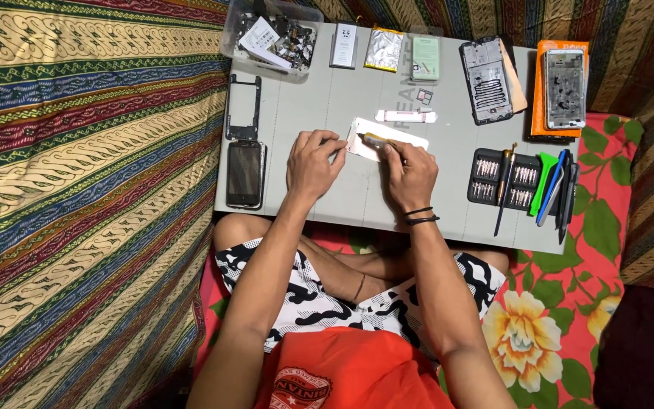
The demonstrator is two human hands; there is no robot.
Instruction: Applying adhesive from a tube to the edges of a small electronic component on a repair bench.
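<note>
A white phone body (386,134) lies face down in the middle of a grey work mat (448,197). My left hand (312,163) pinches its left edge and steadies it. My right hand (410,176) rests on its right half and holds a thin yellow-handled tool (377,140) against the opened back. Two black bands circle my right wrist.
A black phone (245,174) and a black frame (243,107) lie at the mat's left. A clear box of parts (270,38), batteries, a white tube (406,116), two opened phones (486,79) and an orange box (540,91) sit along the back. A bit case (502,179) and pry tools (558,185) lie at right.
</note>
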